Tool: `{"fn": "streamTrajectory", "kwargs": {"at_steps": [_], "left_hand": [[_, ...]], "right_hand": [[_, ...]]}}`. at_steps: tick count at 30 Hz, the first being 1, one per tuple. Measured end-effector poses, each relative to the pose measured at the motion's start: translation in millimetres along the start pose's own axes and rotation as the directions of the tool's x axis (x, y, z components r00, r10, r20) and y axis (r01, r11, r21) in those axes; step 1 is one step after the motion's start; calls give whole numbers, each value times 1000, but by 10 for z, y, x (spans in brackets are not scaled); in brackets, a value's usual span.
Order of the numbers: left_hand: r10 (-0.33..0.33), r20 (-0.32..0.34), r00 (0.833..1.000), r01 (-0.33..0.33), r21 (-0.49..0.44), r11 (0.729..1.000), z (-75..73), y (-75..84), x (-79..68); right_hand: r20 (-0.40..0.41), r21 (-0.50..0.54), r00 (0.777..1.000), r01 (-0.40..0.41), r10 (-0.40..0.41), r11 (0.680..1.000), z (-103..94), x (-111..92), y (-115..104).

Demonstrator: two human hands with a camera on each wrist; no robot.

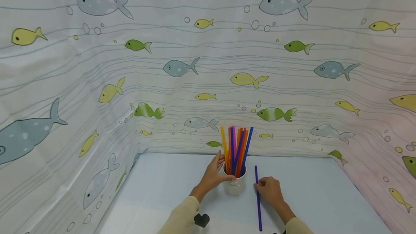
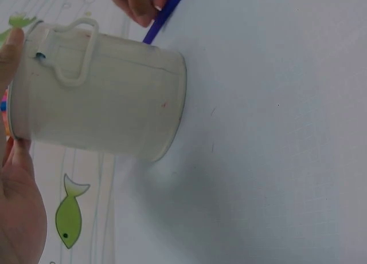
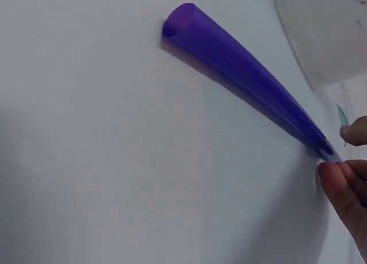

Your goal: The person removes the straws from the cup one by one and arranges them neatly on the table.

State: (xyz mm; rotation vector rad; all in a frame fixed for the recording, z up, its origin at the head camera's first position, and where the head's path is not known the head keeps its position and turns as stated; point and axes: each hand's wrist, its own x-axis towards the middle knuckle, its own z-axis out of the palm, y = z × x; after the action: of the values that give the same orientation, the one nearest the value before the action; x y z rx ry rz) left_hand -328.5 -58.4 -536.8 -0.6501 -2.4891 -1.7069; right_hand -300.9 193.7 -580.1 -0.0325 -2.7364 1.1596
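A white cup [image 1: 234, 187] stands on the table, with a bundle of coloured drinking straws [image 1: 236, 151] upright in it. My left hand [image 1: 212, 174] holds the cup near its rim, thumb on the near side and fingers around the far left. The left wrist view shows a loop handle on the cup's side [image 2: 103, 98]. To the right of the cup, a single purple straw [image 1: 258, 205] lies on the tabletop, pointing away from me. My right hand [image 1: 270, 191] pinches this straw along its length; its open near end [image 3: 180, 20] faces the right wrist camera.
The white tabletop [image 1: 156, 190] reaches back to a fabric curtain [image 1: 208, 57] printed with fish, which encloses the back and both sides. A dark object [image 1: 202, 220] sits by my left wrist.
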Motion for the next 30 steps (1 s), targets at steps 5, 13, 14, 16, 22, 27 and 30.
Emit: {"fn": "streamTrajectory", "kwargs": {"at_steps": [5,13,14,16,22,27,30], "left_hand": [[-1,2,1000,1,-3,1000,-5,-13,-3],[-16,-1,1000,16,-14,1000,-9,-15,-8],[-22,-1,1000,22,-14,1000,-7,-18,-8],[-27,1,1000,27,-16,1000,-6,-21,-9],[-19,-6,1000,19,-28,999,-8,-34,-8],[-14,-4,1000,14,-36,999,-1,-28,-5],[-10,-2,1000,10,-34,999,9,-18,-3]], "right_hand": [[-41,-2,998,41,-41,999,-93,52,-32],[-137,-13,982,132,-133,991,-334,249,-207],[-152,-13,978,144,-144,989,-366,271,-232],[-181,-10,970,165,-164,986,-425,313,-289],[-227,28,954,206,-194,978,-548,390,-518],[-235,74,951,222,-199,972,-551,402,-709],[-235,102,950,233,-204,967,-520,381,-804]]}}
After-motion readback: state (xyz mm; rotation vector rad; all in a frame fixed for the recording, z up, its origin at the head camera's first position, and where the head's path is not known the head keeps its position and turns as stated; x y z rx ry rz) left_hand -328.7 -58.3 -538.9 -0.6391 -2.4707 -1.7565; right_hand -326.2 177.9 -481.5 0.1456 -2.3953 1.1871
